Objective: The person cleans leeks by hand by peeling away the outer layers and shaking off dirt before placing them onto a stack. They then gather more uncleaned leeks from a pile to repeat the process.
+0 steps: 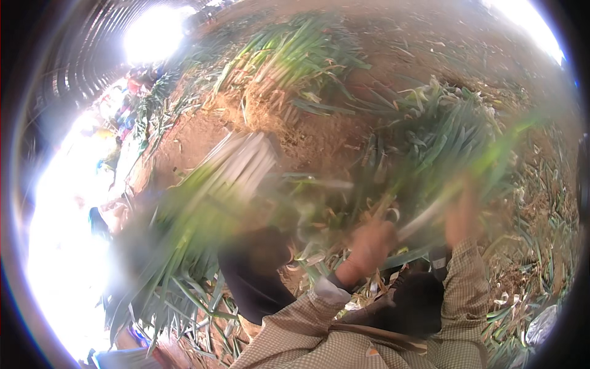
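A long green onion (423, 218) slants between my two hands, its white stalk low and its leaves up to the right. My right hand (462, 214) is closed around it near where white turns green. My left hand (371, 246) is curled at the pale lower end; motion blur hides the fingertips. A strip of leaf or skin (392, 213) curls up beside the left fist. To the left lies a bundle of green onions with clean white stalks (246, 159), their leaves spreading toward me. More green onions (454, 131) are heaped beyond my right hand.
Farther off on the bare soil (184, 140) lies a pile of green onions with dirty roots (258, 110). Loose leaf trimmings (544, 249) cover the ground at right. A crumpled plastic piece (543, 325) lies at lower right. My dark-clad knee (256, 272) is close to the left bundle.
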Tool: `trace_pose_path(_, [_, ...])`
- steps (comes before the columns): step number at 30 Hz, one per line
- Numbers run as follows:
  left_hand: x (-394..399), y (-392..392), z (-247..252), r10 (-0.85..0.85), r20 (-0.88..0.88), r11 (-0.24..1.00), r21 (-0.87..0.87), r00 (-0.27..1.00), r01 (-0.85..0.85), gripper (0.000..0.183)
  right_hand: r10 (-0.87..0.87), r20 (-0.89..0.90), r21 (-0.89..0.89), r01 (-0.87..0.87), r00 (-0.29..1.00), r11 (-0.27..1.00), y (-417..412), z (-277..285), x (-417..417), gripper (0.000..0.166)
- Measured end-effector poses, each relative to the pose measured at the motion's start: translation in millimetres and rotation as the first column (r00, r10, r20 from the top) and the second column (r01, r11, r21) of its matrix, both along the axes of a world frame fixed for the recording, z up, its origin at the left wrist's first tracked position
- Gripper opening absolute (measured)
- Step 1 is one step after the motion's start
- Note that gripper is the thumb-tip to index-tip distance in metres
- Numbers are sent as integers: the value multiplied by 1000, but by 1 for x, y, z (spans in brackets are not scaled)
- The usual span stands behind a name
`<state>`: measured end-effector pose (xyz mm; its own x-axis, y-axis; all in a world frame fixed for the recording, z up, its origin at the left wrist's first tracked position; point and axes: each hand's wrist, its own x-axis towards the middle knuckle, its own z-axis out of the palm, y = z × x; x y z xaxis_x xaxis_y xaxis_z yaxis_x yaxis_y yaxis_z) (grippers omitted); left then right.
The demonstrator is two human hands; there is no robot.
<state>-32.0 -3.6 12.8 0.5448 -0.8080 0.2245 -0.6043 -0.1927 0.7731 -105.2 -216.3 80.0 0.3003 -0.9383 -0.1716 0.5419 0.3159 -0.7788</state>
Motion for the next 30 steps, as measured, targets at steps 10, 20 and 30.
trace_pose_path(10, [-6, 12, -1, 36, 462, 986, -158, 886, 42, 29, 80, -122, -69, -89, 989, 994, -8, -12, -15, 33])
trace_pose_path(20, [27, 75, -26, -59, 24, 997, -44, 998, 60, 7, -93, 144, 68, 84, 985, 994, -44, -23, -16, 24])
trace_pose_path(30, [-3, 19, 24, -40, 19, 998, 46, 999, 39, 42, -77, 97, -66, 84, 992, 994, -24, -25, -1, 33])
